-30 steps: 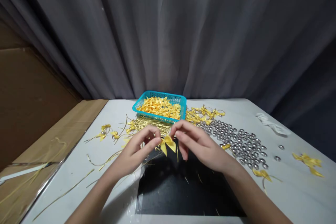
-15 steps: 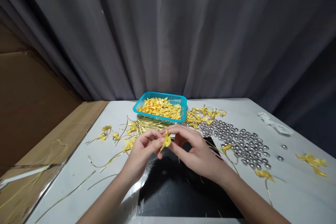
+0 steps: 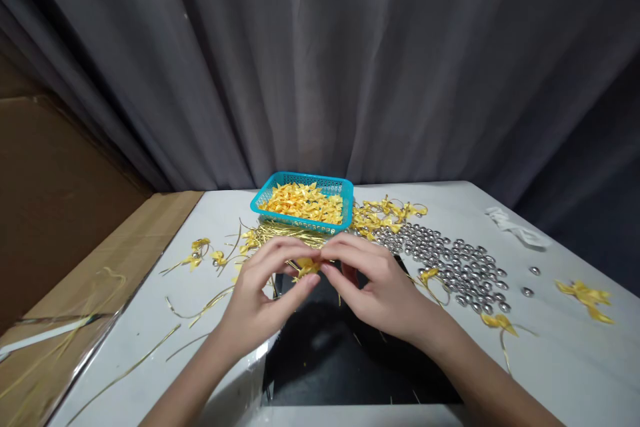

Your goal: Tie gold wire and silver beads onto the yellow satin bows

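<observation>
A yellow ribbon bow (image 3: 306,268) is held above the black mat (image 3: 345,360), in front of the basket. My left hand (image 3: 267,290) curls round it, thumb below and fingers above. From the other side my right hand (image 3: 373,280) pinches the bow's right end between thumb and fingertips. The fingers hide part of the bow, and I cannot tell whether a bead or wire is in it. Just beyond my hands lies a bundle of gold wire ties (image 3: 285,233).
A blue basket (image 3: 301,221) full of yellow ribbon pieces (image 3: 305,203) stands at the back. Silver beads (image 3: 465,270) spread to the right, near finished-looking bows (image 3: 383,213). Loose gold wires (image 3: 130,370) lie left. A cardboard box (image 3: 60,213) borders the left side; a grey curtain (image 3: 320,67) hangs behind.
The bow has turned from upright to lying more sideways. My left hand has opened wider round it, its fingers now over the top. The view has shifted slightly.
</observation>
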{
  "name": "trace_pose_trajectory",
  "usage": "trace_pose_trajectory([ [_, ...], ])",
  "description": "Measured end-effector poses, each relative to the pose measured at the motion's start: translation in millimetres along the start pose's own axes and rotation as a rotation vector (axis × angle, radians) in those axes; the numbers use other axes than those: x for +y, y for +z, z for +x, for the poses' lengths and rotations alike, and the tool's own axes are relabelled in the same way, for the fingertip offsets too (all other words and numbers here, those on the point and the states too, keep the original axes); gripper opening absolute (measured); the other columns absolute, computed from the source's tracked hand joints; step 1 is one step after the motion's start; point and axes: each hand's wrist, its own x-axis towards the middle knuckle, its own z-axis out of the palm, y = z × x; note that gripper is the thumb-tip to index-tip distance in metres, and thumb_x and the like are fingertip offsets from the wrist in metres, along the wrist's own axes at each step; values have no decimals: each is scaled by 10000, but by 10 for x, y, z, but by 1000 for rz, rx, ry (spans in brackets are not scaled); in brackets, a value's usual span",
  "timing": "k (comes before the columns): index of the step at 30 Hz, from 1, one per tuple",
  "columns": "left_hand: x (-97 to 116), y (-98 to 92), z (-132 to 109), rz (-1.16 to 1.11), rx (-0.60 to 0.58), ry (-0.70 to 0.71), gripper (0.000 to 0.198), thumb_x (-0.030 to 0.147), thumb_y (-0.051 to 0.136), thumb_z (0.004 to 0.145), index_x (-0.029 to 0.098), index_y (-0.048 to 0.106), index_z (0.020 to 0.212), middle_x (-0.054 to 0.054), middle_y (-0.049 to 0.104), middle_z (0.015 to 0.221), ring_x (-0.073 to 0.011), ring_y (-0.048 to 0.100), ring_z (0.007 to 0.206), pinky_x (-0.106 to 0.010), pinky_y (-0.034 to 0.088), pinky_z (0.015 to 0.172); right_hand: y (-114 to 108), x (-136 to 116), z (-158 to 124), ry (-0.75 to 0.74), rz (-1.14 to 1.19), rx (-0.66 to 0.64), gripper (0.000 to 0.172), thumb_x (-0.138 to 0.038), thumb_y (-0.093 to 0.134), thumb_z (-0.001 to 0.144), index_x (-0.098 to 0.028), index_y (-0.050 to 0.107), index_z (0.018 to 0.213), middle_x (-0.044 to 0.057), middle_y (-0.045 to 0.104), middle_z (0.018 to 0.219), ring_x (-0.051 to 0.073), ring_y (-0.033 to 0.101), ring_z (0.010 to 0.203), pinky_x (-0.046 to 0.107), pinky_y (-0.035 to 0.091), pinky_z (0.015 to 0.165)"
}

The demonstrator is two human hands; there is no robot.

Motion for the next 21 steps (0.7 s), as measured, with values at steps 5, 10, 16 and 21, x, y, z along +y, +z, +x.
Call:
trace_pose_trajectory([
  [5, -27, -92, 72, 86, -61, -100, 100, 223, 613, 812, 219, 674, 890, -29, 682, 853, -130, 622, 753, -226, 539, 647, -67, 21, -9, 14, -76, -75, 165, -162, 491, 881, -178, 625, 975, 40, 641, 920, 117, 597, 797, 239, 482, 702],
  [10, -71, -124, 60, -54, -20, -202, 119, 237, 627, 807, 255, 674, 915, -1, 686, 854, -109, 628, 759, -185, 530, 629, -125, 43, -2, -21, -93, -132, 157, -211, 505, 894, -181, 615, 1002, 33, 655, 970, 113, 603, 822, 240, 478, 756],
  [16, -90, -132, 62, -53, -69, -207, 79, 242, 621, 814, 249, 675, 871, -1, 679, 868, -106, 623, 802, -169, 519, 647, -113, 43, 10, 12, -120, -140, 147, -180, 518, 879, -182, 625, 978, 28, 674, 941, 114, 619, 807, 235, 479, 732],
  [21, -38, -164, 79, 67, -137, -188, 78, 279, 605, 819, 224, 647, 856, 0, 661, 811, -102, 603, 706, -170, 489, 559, -107, 62, 6, -11, -108, -123, 129, -153, 524, 871, -172, 639, 927, 18, 680, 910, 107, 623, 824, 224, 471, 735],
])
